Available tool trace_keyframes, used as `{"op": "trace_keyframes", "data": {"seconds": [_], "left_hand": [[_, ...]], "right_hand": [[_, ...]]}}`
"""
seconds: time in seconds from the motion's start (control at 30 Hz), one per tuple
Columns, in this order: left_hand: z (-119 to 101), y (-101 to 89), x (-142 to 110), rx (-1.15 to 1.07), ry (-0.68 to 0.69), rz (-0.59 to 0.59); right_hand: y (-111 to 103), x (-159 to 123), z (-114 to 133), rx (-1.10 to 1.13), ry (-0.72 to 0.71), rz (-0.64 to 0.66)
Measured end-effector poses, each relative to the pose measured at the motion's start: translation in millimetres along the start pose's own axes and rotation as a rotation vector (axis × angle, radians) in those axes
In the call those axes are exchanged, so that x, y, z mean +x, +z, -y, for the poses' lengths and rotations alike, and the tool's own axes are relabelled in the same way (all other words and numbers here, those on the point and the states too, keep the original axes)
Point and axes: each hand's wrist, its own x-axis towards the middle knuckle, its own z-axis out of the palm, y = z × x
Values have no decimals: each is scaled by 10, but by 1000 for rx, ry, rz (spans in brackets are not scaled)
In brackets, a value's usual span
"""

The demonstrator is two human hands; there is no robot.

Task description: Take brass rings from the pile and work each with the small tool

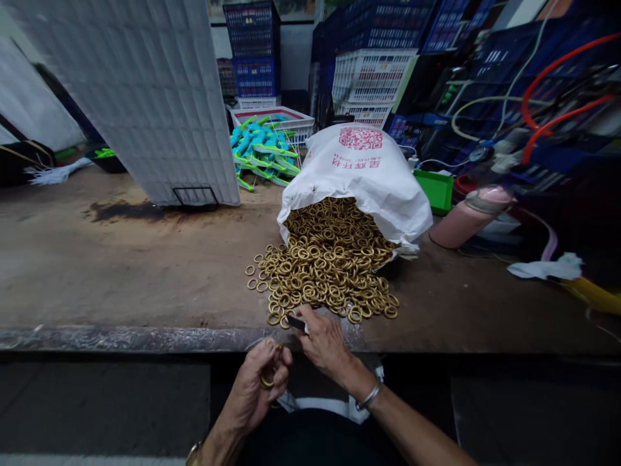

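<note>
My left hand [259,382], below the table's front edge, is closed around a gold-coloured ring [266,382]. Close by on the right, my right hand [320,336] grips a small tool with a flat dark blade [296,322], its handle mostly hidden by my fingers. The blade points left, over the front of a heap of loose gold rings [325,278]. These rings spill from the mouth of a white woven sack [359,162] with red print, lying on its side.
A tall pale panel [160,97] stands on the table [121,259] at left. Blue-and-green plastic parts [264,149] lie behind the heap. A pink bottle [470,217], a green tray [434,192] and red hoses [538,97] are on the right. Stacked crates [371,74] stand behind.
</note>
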Motion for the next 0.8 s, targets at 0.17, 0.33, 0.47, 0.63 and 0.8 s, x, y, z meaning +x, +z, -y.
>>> {"op": "trace_keyframes", "data": {"seconds": [0.17, 0.33, 0.47, 0.63, 0.8], "left_hand": [[-71, -67, -4, -97, 18, 28], [-77, -119, 68, -223, -57, 26], [-60, -69, 146, -237, -90, -31], [-4, 73, 238, -15, -12, -46], [77, 157, 374, 251, 149, -93]], "right_hand": [[88, 86, 97, -145, -3, 93], [108, 94, 26, -181, 67, 86], [55, 73, -55, -157, 113, 53], [-14, 59, -174, 44, 121, -32], [-123, 49, -274, 530, 223, -93]]}}
